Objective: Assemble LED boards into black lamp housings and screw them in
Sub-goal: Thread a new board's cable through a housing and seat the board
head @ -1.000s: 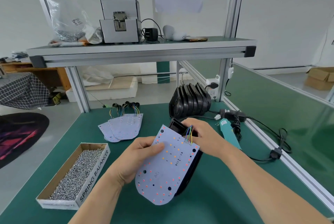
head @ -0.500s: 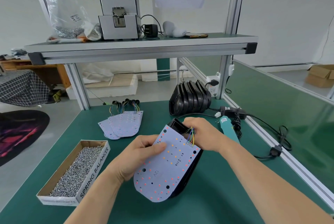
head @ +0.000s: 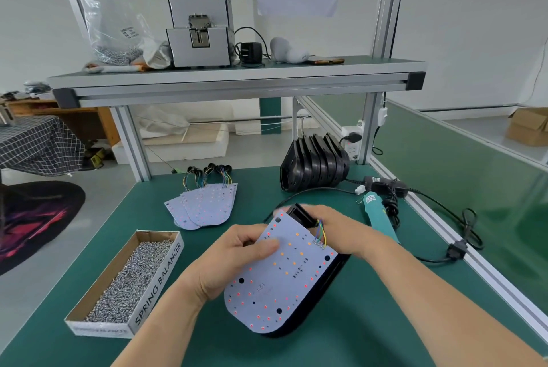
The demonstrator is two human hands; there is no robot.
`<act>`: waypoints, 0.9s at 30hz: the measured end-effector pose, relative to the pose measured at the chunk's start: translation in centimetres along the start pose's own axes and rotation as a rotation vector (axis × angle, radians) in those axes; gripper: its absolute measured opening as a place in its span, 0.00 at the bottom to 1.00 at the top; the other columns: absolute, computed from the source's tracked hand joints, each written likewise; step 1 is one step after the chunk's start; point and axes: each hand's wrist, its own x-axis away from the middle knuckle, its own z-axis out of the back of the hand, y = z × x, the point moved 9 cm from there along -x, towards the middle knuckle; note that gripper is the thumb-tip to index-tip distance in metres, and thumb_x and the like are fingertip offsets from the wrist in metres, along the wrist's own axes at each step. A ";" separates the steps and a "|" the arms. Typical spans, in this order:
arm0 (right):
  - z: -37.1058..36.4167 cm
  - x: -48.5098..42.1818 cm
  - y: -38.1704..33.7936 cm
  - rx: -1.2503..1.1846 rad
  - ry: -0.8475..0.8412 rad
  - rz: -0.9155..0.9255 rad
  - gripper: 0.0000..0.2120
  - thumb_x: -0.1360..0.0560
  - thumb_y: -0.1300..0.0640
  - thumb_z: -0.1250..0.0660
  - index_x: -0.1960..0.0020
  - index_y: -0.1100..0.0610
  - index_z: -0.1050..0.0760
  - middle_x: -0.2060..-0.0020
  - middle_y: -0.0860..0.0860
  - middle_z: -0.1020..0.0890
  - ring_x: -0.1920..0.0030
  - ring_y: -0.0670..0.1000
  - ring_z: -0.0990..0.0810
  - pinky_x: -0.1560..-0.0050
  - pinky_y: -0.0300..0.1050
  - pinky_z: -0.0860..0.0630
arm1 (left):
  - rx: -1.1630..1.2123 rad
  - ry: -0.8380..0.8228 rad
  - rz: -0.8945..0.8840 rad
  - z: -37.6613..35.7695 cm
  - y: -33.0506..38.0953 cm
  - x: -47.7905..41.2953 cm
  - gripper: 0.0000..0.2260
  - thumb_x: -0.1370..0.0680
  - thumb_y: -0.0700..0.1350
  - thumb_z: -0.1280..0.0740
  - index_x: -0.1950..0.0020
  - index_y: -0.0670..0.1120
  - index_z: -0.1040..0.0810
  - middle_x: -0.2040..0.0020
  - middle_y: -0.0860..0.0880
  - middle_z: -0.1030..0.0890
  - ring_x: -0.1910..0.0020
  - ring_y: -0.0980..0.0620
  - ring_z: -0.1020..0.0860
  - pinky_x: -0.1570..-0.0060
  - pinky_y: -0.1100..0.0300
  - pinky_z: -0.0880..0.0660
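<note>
On green bench (head: 207, 337), board (head: 284, 277) is pinched by left hand (head: 234, 260), tilted over housing (head: 332, 274) gripped at its far end by right hand (head: 341, 230); seating judged underway, flat alignment needed before screwing.

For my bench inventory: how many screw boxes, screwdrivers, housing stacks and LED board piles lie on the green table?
Cardboard box of screws: 1
Teal electric screwdriver: 1
Stack of black lamp housings: 1
Pile of LED boards: 1
Total: 4
</note>
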 end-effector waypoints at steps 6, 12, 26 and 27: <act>1.1 1.1 0.7 -0.174 -0.124 0.005 0.16 0.26 0.43 0.33 0.46 0.52 0.16 0.49 0.43 0.13 0.47 0.43 0.16 0.47 0.34 0.22 | 0.253 0.116 -0.016 2.2 -0.4 0.2 0.20 0.29 0.50 0.24 0.45 0.36 0.17 0.47 0.35 0.16 0.53 0.40 0.16 0.52 0.50 0.19; 3.4 0.6 2.3 0.027 0.099 -0.088 0.50 0.26 0.22 0.54 0.40 0.67 0.24 0.41 0.63 0.18 0.36 0.65 0.23 0.27 0.55 0.35 | 0.424 0.155 -0.042 2.6 -0.3 0.5 0.19 0.31 0.51 0.23 0.45 0.40 0.16 0.48 0.36 0.15 0.54 0.40 0.15 0.55 0.48 0.18; 3.5 7.5 -6.9 0.578 0.683 0.499 0.14 0.28 0.44 0.25 0.56 0.53 0.24 0.43 0.44 0.25 0.35 0.40 0.36 0.38 0.37 0.34 | 0.230 0.344 -0.023 3.4 -1.3 0.2 0.25 0.30 0.57 0.23 0.47 0.37 0.18 0.47 0.33 0.17 0.54 0.39 0.16 0.55 0.46 0.18; 3.6 7.6 -7.0 0.588 0.683 0.504 0.13 0.28 0.45 0.25 0.55 0.53 0.23 0.42 0.44 0.26 0.34 0.40 0.37 0.37 0.35 0.37 | 0.234 0.368 -0.034 3.5 -1.3 0.3 0.23 0.29 0.57 0.24 0.49 0.38 0.17 0.48 0.34 0.16 0.55 0.40 0.16 0.57 0.47 0.18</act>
